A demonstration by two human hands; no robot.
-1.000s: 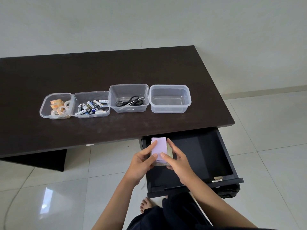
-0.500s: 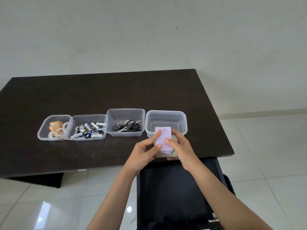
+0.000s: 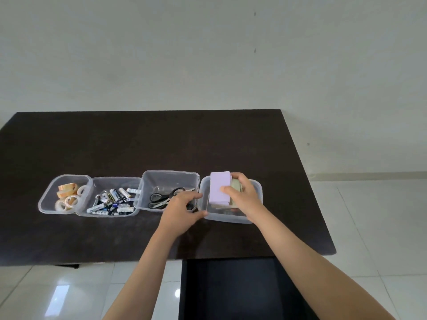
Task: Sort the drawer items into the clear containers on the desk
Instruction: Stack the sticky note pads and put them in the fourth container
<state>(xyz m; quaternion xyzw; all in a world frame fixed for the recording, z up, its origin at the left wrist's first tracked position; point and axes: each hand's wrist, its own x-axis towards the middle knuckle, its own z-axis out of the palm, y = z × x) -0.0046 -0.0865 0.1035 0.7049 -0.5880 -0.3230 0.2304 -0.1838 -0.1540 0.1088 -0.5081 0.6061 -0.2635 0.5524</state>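
Observation:
Four clear containers stand in a row on the dark desk (image 3: 138,139). My right hand (image 3: 242,195) holds a stack of notepads, lilac pad (image 3: 219,187) on top, over the rightmost container (image 3: 258,188). My left hand (image 3: 182,210) rests at that container's left wall with its fingers spread, holding nothing. The other containers hold scissors (image 3: 161,198), batteries (image 3: 113,200) and tape rolls (image 3: 68,196). The black drawer (image 3: 231,289) stands pulled out below the desk edge.
White tiled floor (image 3: 69,292) lies under and to the right of the desk. A plain wall rises behind the desk. The desk's back half is bare dark wood.
Both hands lifted the pad stack from the drawer up over the desk. The left hand let go of it and now sits beside the rightmost container; the right hand carries it alone.

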